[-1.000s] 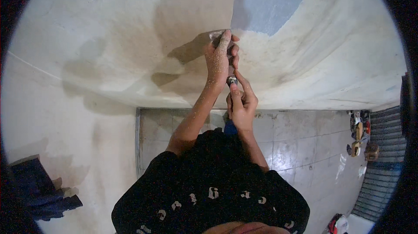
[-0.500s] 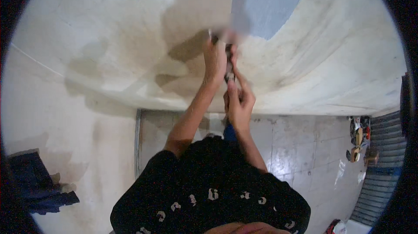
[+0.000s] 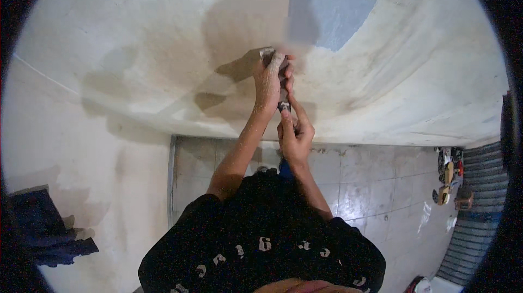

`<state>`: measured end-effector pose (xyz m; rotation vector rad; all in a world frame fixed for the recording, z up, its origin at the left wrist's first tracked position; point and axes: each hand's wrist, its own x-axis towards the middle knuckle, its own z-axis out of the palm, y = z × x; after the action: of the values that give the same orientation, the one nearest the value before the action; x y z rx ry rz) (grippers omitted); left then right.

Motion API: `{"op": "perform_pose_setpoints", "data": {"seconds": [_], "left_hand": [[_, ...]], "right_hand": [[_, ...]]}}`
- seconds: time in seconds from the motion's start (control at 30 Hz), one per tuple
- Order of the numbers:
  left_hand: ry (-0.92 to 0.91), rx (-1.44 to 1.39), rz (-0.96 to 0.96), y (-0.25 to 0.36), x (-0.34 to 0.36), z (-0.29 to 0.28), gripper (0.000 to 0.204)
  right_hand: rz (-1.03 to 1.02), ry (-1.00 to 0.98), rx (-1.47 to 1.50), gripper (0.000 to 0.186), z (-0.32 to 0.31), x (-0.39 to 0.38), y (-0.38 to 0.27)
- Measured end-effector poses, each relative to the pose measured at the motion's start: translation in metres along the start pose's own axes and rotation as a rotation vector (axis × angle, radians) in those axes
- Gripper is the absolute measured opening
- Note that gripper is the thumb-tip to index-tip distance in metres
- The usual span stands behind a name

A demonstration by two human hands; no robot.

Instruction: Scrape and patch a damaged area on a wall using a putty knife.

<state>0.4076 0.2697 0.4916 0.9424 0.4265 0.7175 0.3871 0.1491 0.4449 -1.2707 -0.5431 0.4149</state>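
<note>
Not a huge change over the last second, tbh. Both hands have edged a touch to the left, and the upper one now sits a little lower against the wall (image 3: 392,69), so there's a bit more gap to the blue-gray patch (image 3: 332,12). The whole view slid slightly too, so I'm only going by the patch as a marker.

The tool (image 3: 284,106), a slim dark thing with a shiny bit at the top, is upright in front of the wall, just below and left of the patch's lower corner. Left hand (image 3: 267,87) is wrapped around its upper part, thumb on one side and fingers on the other, with pale dust all over the skin. Right hand (image 3: 297,141) has the lower end pinched, index finger stretched up along it.

Neither grip has let go, and the patch looks the same as a second ago, so I'd call it a small reposition, nothing finished. Fair warning: there's a smeary blur right above the tool's tip, so I can't tell if it's actually touching the wall.
</note>
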Motion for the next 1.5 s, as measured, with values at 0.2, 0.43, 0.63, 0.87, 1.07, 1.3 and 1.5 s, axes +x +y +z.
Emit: {"op": "perform_pose_setpoints", "data": {"seconds": [0.2,0.43,0.63,0.87,1.07,1.3,1.5], "left_hand": [[0.008,0.014,0.061,0.016,0.004,0.014,0.031],[-0.035,0.014,0.102,0.001,0.009,0.002,0.031],[-0.047,0.013,0.105,0.021,0.006,0.016,0.031],[-0.048,0.024,0.109,0.04,0.006,0.021,0.031],[-0.056,0.049,0.131,0.02,0.016,0.008,0.031],[-0.009,0.064,0.089,0.028,0.01,0.013,0.031],[-0.014,0.044,0.09,0.028,0.011,0.013,0.03]], "right_hand": [[-0.014,-0.034,0.04,0.039,-0.003,0.012,-0.006],[-0.062,-0.001,0.017,0.04,0.002,0.005,0.004],[-0.093,0.011,-0.002,0.04,0.006,0.012,-0.006],[-0.137,0.026,-0.037,0.041,0.015,0.01,-0.007],[-0.048,0.036,-0.029,0.04,0.016,0.012,-0.006],[-0.058,0.022,-0.005,0.039,0.015,0.011,-0.013],[-0.101,0.056,-0.018,0.036,0.02,0.009,-0.023]]}}
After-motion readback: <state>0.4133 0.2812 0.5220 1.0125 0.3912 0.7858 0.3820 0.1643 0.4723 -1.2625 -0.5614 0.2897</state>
